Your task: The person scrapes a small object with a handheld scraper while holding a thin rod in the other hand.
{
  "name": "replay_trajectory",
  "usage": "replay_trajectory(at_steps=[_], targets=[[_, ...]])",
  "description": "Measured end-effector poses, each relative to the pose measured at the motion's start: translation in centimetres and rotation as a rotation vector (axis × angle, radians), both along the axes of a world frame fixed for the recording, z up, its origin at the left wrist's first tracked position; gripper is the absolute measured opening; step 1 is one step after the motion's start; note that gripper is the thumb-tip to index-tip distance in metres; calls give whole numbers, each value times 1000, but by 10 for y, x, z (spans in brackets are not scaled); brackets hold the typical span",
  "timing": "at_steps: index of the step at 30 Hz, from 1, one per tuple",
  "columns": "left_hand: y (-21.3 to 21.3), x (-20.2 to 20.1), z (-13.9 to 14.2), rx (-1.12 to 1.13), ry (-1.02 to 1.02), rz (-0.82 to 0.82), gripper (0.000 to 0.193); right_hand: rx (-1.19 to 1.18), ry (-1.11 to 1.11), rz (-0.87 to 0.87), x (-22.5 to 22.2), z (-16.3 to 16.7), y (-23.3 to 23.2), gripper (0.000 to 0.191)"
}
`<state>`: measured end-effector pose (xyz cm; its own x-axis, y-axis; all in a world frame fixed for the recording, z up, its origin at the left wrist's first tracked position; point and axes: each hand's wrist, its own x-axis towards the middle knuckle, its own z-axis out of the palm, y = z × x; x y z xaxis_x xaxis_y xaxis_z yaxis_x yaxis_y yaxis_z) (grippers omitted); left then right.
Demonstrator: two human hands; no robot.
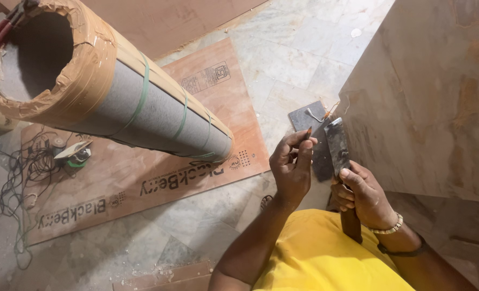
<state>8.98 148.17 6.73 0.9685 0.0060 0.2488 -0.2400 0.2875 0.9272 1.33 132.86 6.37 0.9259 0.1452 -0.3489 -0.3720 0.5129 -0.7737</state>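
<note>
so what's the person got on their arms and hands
Both forearms are bare, with no gloves on either hand. The right hand has a pale beaded bracelet at the wrist and a dark band further up the forearm. The left hand wears nothing. The shirt is yellow.

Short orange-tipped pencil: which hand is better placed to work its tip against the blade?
Left. The left hand pinches the short pencil tip-up beside the flat grey metal blade. The right hand is occupied gripping the blade's handle, thumb pressed on the metal.
</note>
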Motion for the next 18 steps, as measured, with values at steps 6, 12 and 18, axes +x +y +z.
replay_trajectory(at_steps=[6, 12, 18], targets=[[-4, -1, -3, -46, 47, -26, 17, -35, 9, 49, 0, -1, 0, 27], [-6, -1, -5, -18, 44, -21, 17, -25, -7, 67, 0, 0, 1, 29], [-7, -4, -3, 40, 4, -4, 16, -28, -14, 75, 2, 4, 3, 28]])
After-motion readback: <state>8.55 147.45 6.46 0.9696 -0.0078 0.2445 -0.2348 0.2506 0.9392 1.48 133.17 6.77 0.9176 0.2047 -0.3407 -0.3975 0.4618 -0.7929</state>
